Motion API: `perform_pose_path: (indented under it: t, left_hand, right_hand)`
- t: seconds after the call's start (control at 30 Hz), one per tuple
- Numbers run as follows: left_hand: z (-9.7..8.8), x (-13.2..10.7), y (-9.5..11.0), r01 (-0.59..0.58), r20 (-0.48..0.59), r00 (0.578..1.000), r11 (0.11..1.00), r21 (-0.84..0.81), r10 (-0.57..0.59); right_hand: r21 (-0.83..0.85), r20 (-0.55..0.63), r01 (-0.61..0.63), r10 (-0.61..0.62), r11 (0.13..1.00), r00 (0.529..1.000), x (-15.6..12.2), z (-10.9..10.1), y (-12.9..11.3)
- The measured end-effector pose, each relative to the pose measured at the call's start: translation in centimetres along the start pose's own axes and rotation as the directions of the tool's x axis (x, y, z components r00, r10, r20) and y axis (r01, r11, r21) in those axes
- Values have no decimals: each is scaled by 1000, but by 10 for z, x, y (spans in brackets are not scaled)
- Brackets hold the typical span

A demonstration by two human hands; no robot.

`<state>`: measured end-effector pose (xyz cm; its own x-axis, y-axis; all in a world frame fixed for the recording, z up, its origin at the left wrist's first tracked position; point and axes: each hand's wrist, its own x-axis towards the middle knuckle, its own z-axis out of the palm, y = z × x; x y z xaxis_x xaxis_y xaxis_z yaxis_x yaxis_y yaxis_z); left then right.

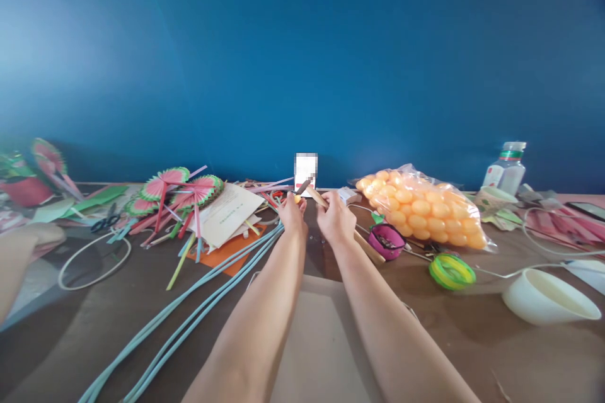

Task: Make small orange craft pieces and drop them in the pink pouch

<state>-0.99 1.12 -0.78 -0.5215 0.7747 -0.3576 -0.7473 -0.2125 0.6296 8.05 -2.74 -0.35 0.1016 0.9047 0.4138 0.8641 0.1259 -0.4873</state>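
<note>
Pinching orange ball (297, 199) in left hand (292, 215), over table (472, 346) near blue wall (302, 63). Gripping wooden-handled tool (371, 249) in closed right hand (335, 221); long axis lower-right to upper-left, tip just beside ball.

Brown table (472, 352) w/ bag of orange balls (420, 204), white bowl (548, 296), paper fans (182, 186), prob. blue tubing (189, 321).

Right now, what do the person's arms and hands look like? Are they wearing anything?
The left hand and right hand wear no gloves, and I see no rings, watch or bracelet. The forearms are bare too. No sleeves reach into view, and nothing is marked on them.
</note>
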Motion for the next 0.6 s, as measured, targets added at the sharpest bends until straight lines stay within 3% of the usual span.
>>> perform_pose_path:
  t: [0.6]
  left_hand:
    - [0,1,-1,-36,-1,999,999,18,36]
  right_hand:
    - [23,-1,-21,21,1000,1000,1,1,0]
